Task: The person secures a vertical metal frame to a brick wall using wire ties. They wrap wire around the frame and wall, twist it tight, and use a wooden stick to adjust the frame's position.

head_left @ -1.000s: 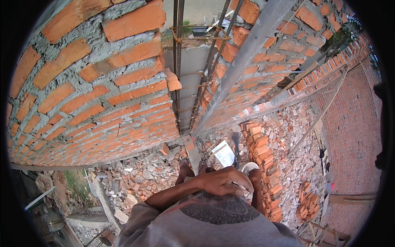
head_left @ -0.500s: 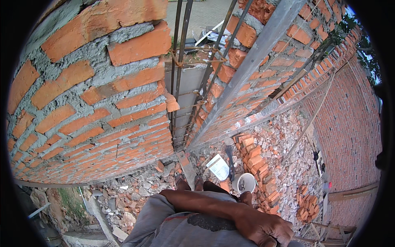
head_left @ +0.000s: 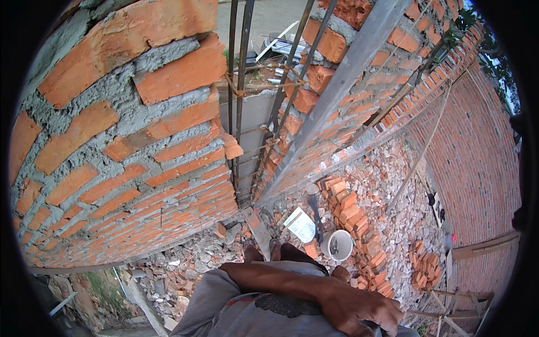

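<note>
The grey shirt point(head_left: 236, 317), at the bottom of the view over the person's front, is the thing nearest the left hand point(head_left: 362, 309), which lies low across it toward the right side. A second ago that hand was higher, its fingers in front of the white bucket point(head_left: 338, 245); it has since dropped, and between the last half-second and now it has barely shifted. The bucket's round mouth is now uncovered, something dark inside it, and the left hand is on neither bucket nor bricks. Its fingers are bent inward — partly curled, back of the hand uppermost — and their tips are hidden, so I cannot tell whether they pinch cloth or hold anything. A patch of skin shows beyond the forearm, but I cannot say whether it is the right hand. Farther out, a row of loose bricks point(head_left: 353, 222) runs just right of the bucket, and a white sheet point(head_left: 301, 225) lies to its left — with the mortared brick wall point(head_left: 174, 132) rising well apart on the left.
</note>
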A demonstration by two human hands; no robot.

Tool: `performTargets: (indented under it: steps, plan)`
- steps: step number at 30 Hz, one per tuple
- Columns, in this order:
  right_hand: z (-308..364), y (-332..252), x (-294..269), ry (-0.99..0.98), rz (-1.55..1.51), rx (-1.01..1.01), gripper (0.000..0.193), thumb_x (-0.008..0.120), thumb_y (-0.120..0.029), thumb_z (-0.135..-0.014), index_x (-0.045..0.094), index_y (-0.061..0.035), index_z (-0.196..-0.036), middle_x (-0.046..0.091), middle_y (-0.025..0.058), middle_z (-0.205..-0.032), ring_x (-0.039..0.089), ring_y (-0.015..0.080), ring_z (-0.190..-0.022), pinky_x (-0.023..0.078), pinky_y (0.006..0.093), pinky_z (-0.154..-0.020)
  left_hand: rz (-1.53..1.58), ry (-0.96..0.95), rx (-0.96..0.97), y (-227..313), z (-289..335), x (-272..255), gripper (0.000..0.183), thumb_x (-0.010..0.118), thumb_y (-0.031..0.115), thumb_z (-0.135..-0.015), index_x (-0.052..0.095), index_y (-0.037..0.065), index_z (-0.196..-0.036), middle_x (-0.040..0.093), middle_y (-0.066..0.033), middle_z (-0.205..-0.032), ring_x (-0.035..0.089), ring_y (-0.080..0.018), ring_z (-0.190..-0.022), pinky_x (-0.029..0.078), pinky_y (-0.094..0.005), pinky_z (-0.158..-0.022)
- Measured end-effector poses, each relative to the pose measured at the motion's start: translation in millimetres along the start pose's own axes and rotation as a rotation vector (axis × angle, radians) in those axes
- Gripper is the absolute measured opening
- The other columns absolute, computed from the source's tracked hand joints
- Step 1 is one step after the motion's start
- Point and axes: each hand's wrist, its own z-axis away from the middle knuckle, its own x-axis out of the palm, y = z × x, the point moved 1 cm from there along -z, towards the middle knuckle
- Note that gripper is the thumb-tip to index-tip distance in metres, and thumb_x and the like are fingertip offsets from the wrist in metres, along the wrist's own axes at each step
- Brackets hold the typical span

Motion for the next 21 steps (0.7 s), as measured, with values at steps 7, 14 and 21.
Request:
performTargets:
  steps: [7,14,21]
  plan:
    - [40.5,-48.1,-69.3,-0.023,0.140,-0.100,0.021,0.053,-0.017,-0.084,0.068,-0.0047,-0.092,0.066,0.0200,-0.097,0.064,0.0366,-0.094,0.049,0.0466,-0.079,-0.149,0.082,-0.388,-7.6,62.9,-31.9,0.051,0.057,0.044,-0.094,0.063,-0.005,-0.105,0.061,-0.0194,-0.103,0.058,-0.0367,-0.102,0.043,-0.0460,-0.090]
    - [76.9,-97.8,-119.3,0.179,0.092,-0.183,0.022,0.050,-0.015,-0.086,0.065,-0.0018,-0.095,0.059,0.0211,-0.100,0.055,0.0396,-0.098,0.040,0.0498,-0.086,-0.969,0.077,-1.137,-121.8,174.4,-62.2,0.021,0.063,0.004,-0.074,0.062,-0.004,-0.093,0.057,-0.0197,-0.093,0.055,-0.0348,-0.105,0.041,-0.0493,-0.091]
    - [101.6,-129.1,-176.1,0.308,-0.088,-0.444,0.023,0.046,-0.013,-0.089,0.066,-0.0023,-0.085,0.054,0.0225,-0.098,0.043,0.0436,-0.104,0.028,0.0572,-0.092,-0.959,-0.078,-1.283,-182.8,234.1,-51.9,0.018,0.060,0.000,-0.070,0.061,-0.004,-0.088,0.065,-0.0208,-0.086,0.064,-0.0398,-0.091,0.049,-0.0501,-0.083]
